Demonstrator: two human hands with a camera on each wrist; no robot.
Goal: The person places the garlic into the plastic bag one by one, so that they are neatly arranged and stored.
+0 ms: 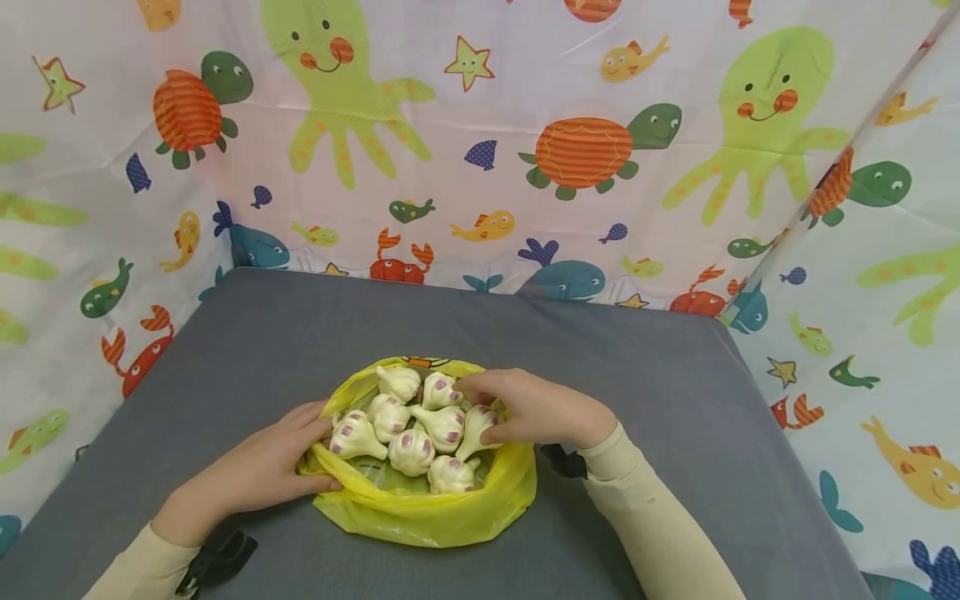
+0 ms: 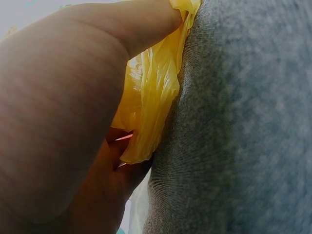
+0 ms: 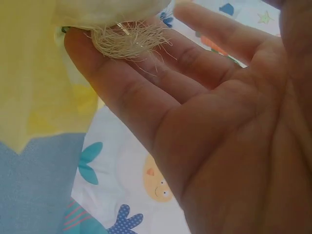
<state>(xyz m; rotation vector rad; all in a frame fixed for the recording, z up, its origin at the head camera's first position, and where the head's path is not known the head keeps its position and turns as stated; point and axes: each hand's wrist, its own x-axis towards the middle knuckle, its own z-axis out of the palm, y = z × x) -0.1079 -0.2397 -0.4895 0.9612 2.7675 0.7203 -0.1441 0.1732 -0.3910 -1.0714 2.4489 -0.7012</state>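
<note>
A yellow plastic bag (image 1: pixel 420 521) stands with its mouth spread wide, several white garlic bulbs (image 1: pixel 412 452) with purple marks inside. At the bag's left side, my left hand (image 1: pixel 262 471) holds the rim. The left wrist view shows the crumpled yellow plastic (image 2: pixel 153 97) between thumb and fingers. My right hand (image 1: pixel 543 410) reaches over the right rim and holds a garlic bulb (image 1: pixel 477 429) between thumb and fingers. In the right wrist view, that bulb's pale roots (image 3: pixel 129 41) lie against the fingers (image 3: pixel 131 92); the thumb tip is out of frame.
The bag sits on a grey cloth-covered table (image 1: pixel 337 325). Curtains (image 1: pixel 420 100) printed with sea animals enclose the table at the back and both sides. A dark strap (image 1: pixel 217 562) is by the left wrist, another (image 1: pixel 564 461) by the right.
</note>
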